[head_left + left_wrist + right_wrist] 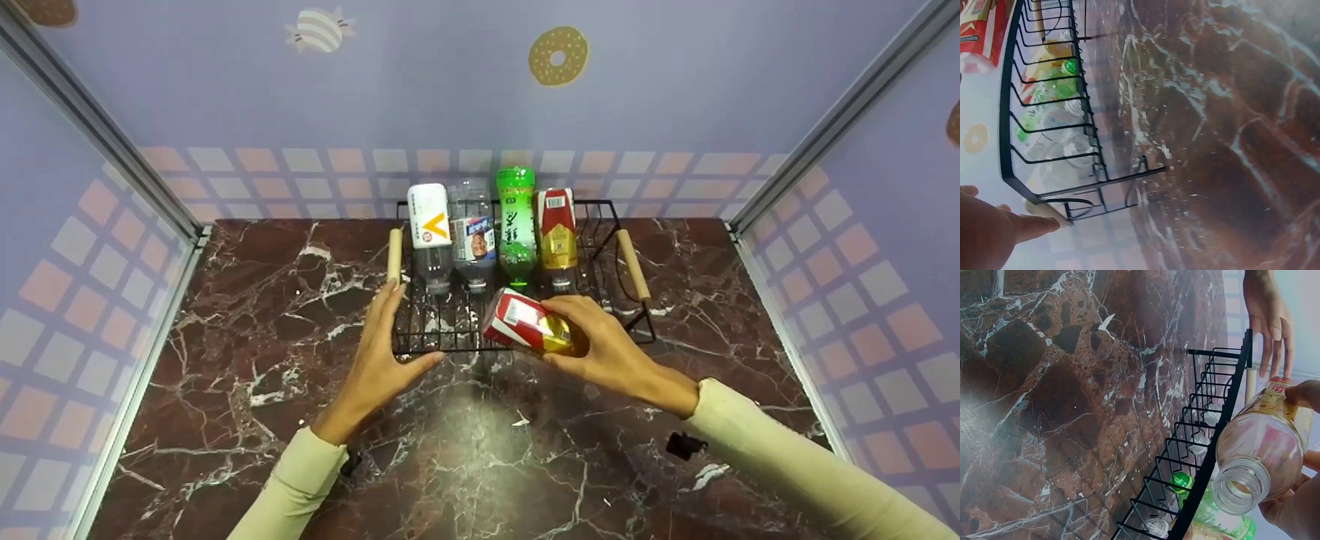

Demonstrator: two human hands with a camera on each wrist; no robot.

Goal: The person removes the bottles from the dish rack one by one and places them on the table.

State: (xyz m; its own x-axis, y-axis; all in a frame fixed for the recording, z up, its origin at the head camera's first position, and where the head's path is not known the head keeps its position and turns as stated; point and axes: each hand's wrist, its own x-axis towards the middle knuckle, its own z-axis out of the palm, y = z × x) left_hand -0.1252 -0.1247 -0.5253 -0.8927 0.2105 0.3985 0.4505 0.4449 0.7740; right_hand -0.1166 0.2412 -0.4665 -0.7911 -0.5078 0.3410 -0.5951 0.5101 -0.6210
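Bottle in hand (517,319): red-and-gold label, uncapped, tilted, at the near side of the black wire basket (465,349).
Right grip (604,351): thumb and fingers clamped round that bottle.
Left grip (381,364): fingers and thumb apart, just beside the left wooden handle (395,255); can't tell if touching.
Other bottles (556,232): four in a row, far side, necks near.
Tip: go firm but gentle, thin plastic probably dents, and keep the base off the green bottle (516,221).
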